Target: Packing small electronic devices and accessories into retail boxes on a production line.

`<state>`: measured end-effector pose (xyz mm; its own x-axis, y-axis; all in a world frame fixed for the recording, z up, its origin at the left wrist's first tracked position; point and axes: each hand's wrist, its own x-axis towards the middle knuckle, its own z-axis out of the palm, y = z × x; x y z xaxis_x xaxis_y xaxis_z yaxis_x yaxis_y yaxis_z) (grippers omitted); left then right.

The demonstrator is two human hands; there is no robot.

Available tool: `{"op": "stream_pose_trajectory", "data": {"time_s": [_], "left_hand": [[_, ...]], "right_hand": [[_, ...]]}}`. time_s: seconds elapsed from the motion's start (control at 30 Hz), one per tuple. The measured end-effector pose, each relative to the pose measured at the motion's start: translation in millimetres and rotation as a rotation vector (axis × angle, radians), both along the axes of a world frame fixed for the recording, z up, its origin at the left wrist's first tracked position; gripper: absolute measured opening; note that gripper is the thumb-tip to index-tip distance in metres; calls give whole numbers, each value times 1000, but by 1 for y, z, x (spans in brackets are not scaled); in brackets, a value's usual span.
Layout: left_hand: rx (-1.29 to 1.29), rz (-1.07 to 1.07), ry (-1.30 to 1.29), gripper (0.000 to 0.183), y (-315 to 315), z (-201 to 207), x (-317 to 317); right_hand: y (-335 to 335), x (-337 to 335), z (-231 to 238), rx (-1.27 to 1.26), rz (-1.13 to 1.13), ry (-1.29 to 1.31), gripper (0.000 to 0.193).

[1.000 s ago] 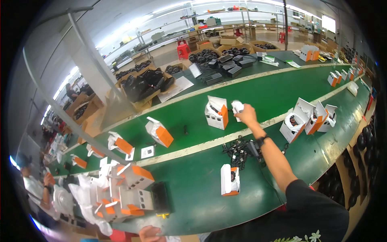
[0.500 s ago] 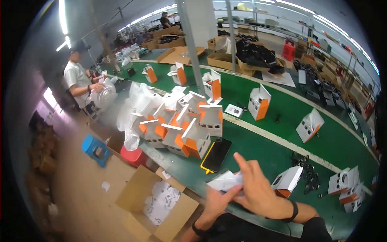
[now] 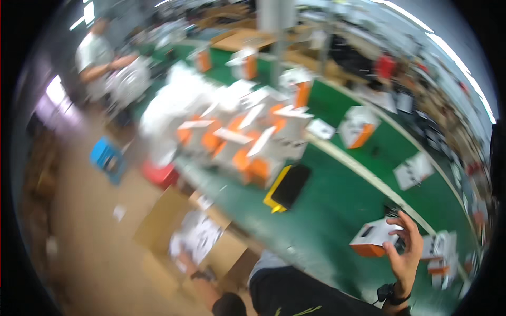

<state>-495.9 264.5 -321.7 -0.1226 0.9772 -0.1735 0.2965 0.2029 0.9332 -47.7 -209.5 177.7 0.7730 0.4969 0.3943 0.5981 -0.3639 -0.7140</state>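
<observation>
My left hand (image 3: 185, 261) reaches down into an open cardboard carton (image 3: 150, 213) beside the table. It lies at the near edge of a heap of white printed leaflets (image 3: 203, 238); motion blur smears its fingers. My right hand (image 3: 407, 252) curves its thumb and fingers around the right end of a small white and orange box (image 3: 370, 237) on the green table. The fingertips overlap the box's upper edge and the thumb its lower corner. Dark cables (image 3: 391, 210) lie just behind that box.
A black phone-like device with a yellow edge (image 3: 291, 187) lies mid-table. Left of it cluster several open white-orange boxes (image 3: 237, 142) and clear plastic bags (image 3: 176, 105). More boxes (image 3: 440, 253) stand at right. A blue stool (image 3: 107, 160) and a co-worker (image 3: 95, 58) are at left.
My hands have parted from a folded white paper held between them. The left went down into the carton, the right across to the small box. My view has swung and blurred.
</observation>
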Motion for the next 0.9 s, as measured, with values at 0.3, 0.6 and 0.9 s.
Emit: {"op": "stream_pose_trajectory", "data": {"time_s": [0.3,0.6,0.9], "left_hand": [[549,-366,-344,32,106,99,272],[971,-1219,-207,31,-202,439,411],[996,-1860,209,49,-312,349,679]], "right_hand": [[-188,214,-33,278,-805,-432,21],[-221,413,-218,-657,-597,-95,42],[-211,315,-168,-775,-798,148,17]]}}
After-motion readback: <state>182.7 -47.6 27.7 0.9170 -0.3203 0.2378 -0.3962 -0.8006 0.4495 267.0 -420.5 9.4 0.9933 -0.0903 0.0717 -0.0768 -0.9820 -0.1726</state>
